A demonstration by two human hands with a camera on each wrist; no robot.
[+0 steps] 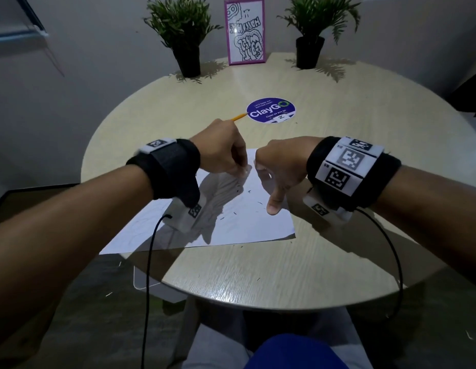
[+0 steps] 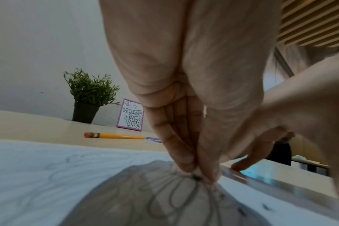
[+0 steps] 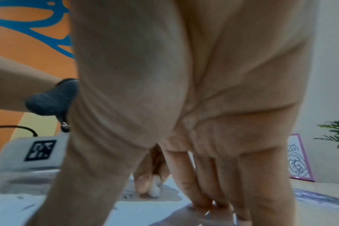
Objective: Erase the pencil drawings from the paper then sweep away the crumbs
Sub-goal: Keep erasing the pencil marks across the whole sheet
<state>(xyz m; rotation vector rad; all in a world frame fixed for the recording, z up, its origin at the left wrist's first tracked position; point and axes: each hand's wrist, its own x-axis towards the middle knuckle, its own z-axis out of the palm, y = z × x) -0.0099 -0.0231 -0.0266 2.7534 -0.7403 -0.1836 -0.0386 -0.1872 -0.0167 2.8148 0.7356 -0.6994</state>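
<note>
A white sheet of paper lies on the round wooden table. My left hand pinches a small white eraser with its tip down on the sheet near the far edge. Grey pencil loops run under that hand's shadow, with fainter lines to the left. Dark eraser crumbs are scattered over the middle of the paper. My right hand holds the sheet down just right of the eraser, its fingers straight and its thumb pointing toward me.
A yellow pencil lies beyond the paper beside a round purple sticker. At the table's far edge stand two potted plants and a purple-framed picture. Black cables hang from both wrists over the near edge.
</note>
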